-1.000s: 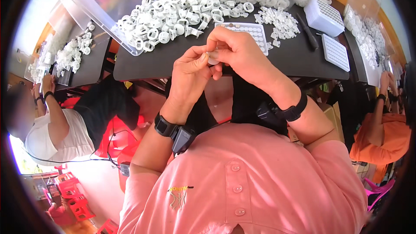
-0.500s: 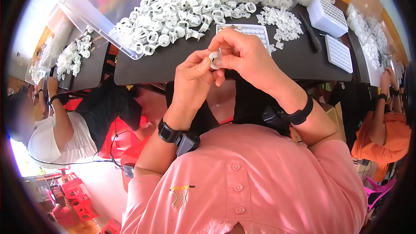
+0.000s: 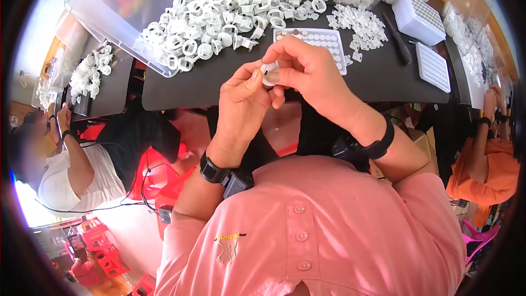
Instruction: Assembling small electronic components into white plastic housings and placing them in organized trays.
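Between both hands, just in front of the table's near edge, is a small round white plastic part (image 3: 268, 78) with a dark slot. My left hand (image 3: 241, 98) pinches it from the left, thumb and fingertips closed on its rim. From the right, my right hand (image 3: 309, 74) presses thumb and forefinger on the same part. The fingers hide most of it. Right behind my hands lies a white tray (image 3: 341, 49) with rows of round pockets, partly covered by the right hand. A few silvery discs sit in its far left pockets.
On the dark table (image 3: 181, 90), a big heap of white ring-shaped parts (image 3: 219, 19) spills from a clear bin (image 3: 87, 8). Small white pieces (image 3: 359, 30), a black-handled tool (image 3: 397, 38), stacked white trays (image 3: 419, 19) and another tray (image 3: 433, 68) lie right. Other people work at both sides.
My hands keep their grip on the round white part, with only slight finger movement. The whole view has shifted a little.
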